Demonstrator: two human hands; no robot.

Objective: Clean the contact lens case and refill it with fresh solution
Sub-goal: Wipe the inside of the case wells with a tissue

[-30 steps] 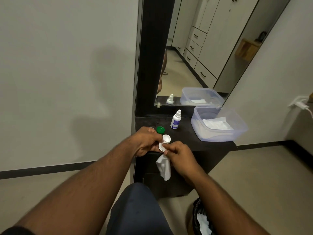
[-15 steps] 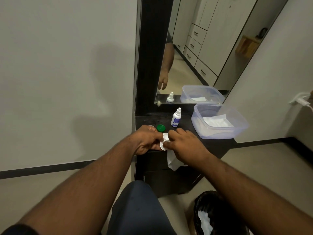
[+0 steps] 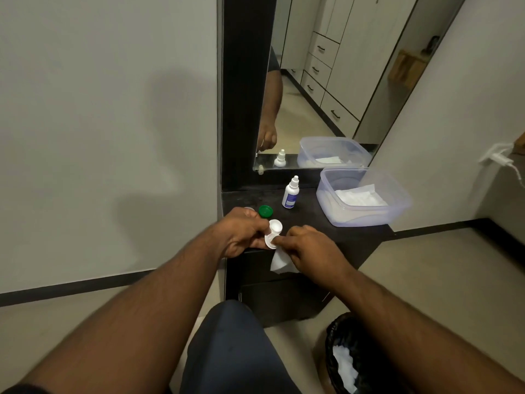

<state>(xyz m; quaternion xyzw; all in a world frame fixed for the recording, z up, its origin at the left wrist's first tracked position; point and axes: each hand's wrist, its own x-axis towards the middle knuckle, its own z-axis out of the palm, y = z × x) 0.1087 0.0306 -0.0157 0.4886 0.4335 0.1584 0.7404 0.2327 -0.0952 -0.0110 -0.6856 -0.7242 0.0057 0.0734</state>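
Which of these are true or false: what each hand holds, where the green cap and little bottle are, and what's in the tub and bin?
1. The left hand holds the white lens case. True.
2. The green cap is screwed onto the case. False: it lies on the counter.
3. The right hand holds a tissue. True.
4. The solution bottle lies on its side. False: it stands upright.
5. The plastic tub holds tissues. True.

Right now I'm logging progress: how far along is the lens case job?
Done: green cap is off, lying on the counter. In hand: left hand grips the white lens case while right hand wipes it with a tissue. Left: refilling; the solution bottle stands untouched.
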